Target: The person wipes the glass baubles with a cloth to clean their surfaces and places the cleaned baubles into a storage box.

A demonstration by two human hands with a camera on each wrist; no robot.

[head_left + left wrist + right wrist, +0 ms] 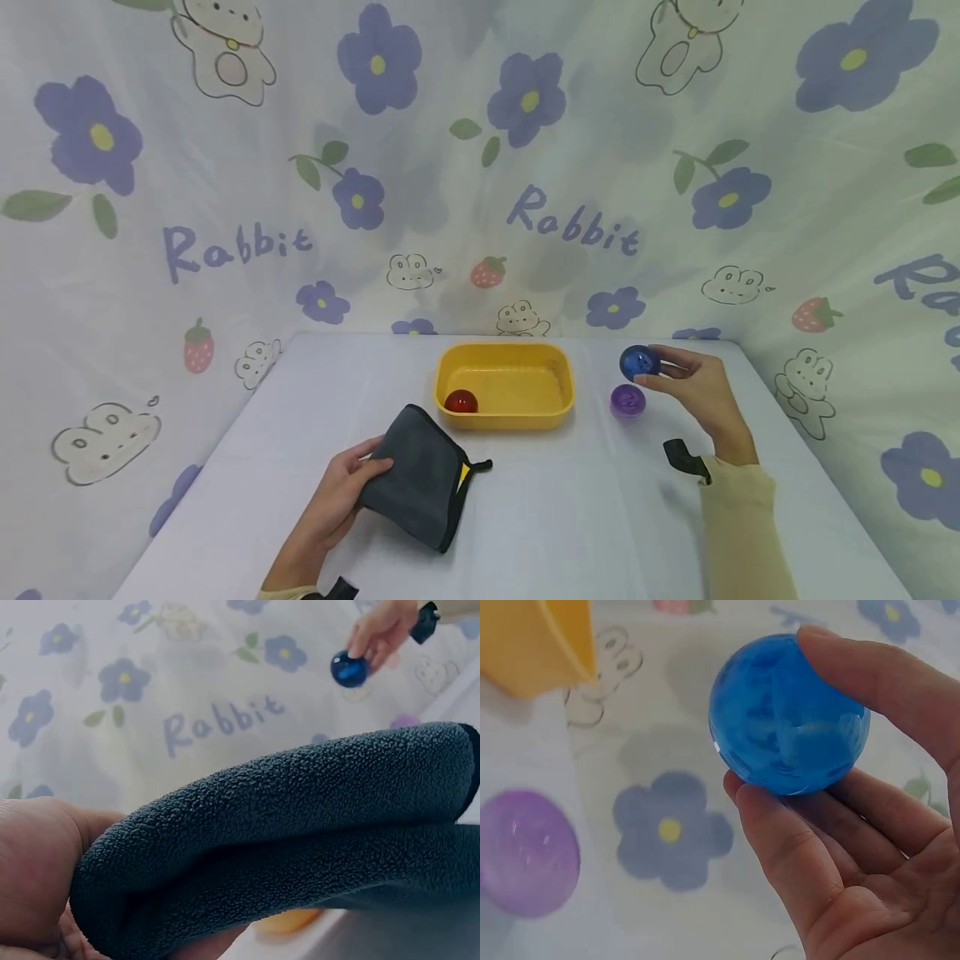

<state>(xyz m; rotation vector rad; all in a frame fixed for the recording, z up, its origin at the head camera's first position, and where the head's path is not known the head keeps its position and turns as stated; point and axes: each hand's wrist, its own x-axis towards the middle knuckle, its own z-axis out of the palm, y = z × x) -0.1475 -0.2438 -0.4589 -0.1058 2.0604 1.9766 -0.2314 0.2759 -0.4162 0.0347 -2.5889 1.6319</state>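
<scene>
A clear blue ball (640,363) is pinched between the thumb and fingers of my right hand (693,387), above the table's right side. In the right wrist view the blue ball (787,716) fills the fingertips. Just below it in the head view sits a clear purple ball (627,402) on the table. My left hand (341,492) grips a folded dark grey cloth (416,475) by its left edge, in front of the basin. The left wrist view shows the cloth's fuzzy surface (300,802) folded over. Inside the yellow basin (525,421), a red ball (461,402) lies at the left front corner.
The white table (555,517) meets a patterned curtain (450,167) at the back and sides. The basin stands at the far middle of the table, between the cloth and the purple ball. A black strap (682,458) hangs at the right wrist.
</scene>
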